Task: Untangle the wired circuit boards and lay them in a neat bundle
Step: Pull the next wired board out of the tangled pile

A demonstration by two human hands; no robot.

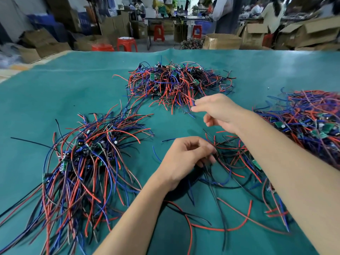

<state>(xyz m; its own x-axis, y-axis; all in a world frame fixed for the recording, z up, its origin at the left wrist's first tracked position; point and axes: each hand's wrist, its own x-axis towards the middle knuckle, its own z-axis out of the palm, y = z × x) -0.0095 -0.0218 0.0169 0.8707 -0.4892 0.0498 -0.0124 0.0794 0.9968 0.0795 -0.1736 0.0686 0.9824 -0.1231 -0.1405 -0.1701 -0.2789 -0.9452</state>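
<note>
Separation step in hand; left hand (185, 159) grip narrow, pinching wires of the loose tangle (231, 162) at centre of the green surface (55, 92); right hand (219, 111) grip pinching a red wire (190, 100) at the far heap (176, 81); laid bundle (81, 162) lies left; next move likely calls for drawing one board free.

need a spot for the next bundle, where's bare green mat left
Bare patches of the green mat: the wide far-left stretch beyond the combed wire bundle, and the far-right strip behind the right-edge wire heap. Crowded: around both hands, where the left hand pinches loose wires and the right hand reaches the tangled middle pile.
</note>
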